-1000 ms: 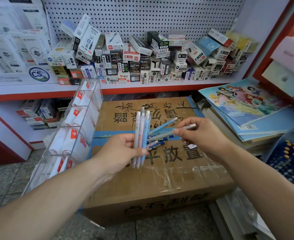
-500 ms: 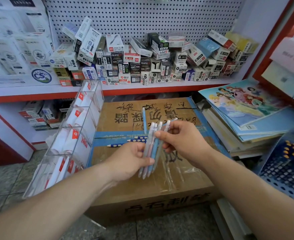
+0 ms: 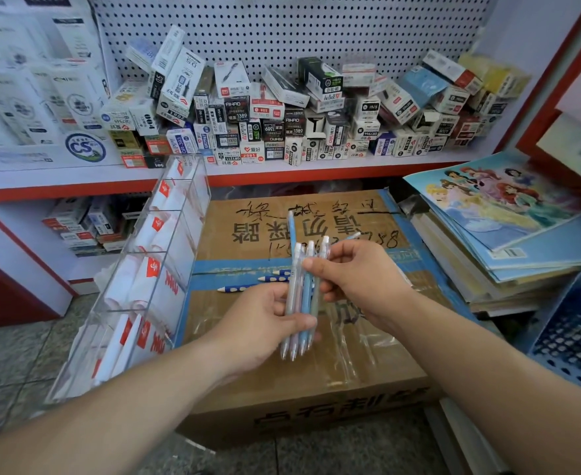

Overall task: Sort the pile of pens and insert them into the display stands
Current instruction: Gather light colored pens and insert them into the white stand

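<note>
The cardboard box [image 3: 282,382] sits between a clear display stand [image 3: 165,269] on the left and stacked books [image 3: 488,262] on the right, its near half bare. The left hand [image 3: 255,323] grips a bundle of pens [image 3: 299,303] low down, and the right hand [image 3: 361,279] pinches their upper ends. Spotted blue pens [image 3: 248,287] lie on the box just behind the left hand.

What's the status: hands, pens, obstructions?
Left hand grips pen bundle. Right hand pinches its upper part. Spotted pens loose on carton. Nothing blocks display stand.
</note>
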`<state>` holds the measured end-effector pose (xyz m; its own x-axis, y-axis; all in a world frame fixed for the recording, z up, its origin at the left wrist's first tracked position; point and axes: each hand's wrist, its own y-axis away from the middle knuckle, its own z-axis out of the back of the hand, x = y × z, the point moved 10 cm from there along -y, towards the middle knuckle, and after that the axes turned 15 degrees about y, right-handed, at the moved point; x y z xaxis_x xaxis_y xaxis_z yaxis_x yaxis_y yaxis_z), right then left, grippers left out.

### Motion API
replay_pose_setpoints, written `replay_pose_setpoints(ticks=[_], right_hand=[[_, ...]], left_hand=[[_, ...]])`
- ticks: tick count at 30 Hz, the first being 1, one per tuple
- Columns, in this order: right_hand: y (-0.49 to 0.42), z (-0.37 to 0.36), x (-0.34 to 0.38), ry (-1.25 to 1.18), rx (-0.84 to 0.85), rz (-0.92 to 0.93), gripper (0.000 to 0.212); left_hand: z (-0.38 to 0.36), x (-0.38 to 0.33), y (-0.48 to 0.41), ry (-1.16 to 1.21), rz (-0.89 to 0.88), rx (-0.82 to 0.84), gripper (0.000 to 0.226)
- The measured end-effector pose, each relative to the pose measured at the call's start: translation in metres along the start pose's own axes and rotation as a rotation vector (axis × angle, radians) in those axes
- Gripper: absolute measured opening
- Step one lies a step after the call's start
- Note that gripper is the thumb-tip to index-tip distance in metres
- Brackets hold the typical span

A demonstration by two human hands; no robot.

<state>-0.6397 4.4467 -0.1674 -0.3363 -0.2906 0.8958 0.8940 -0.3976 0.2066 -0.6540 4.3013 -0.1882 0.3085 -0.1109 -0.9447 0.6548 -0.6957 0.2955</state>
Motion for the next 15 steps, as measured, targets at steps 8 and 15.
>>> replay_pose_setpoints(ticks=[8,15], right_hand=[[0.0016,-0.0077,0.0011,0.076,0.064,-0.019,0.031],[0.0023,-0.0044,-0.0033,-0.045,0.058,-0.030,0.038]], left_hand=[[0.0045,0.0019,-0.0056,0.030,-0.020,-0.041,0.025],[0.0024,0.0014,-0.0048,0.002,-0.003,-0.027,0.038]])
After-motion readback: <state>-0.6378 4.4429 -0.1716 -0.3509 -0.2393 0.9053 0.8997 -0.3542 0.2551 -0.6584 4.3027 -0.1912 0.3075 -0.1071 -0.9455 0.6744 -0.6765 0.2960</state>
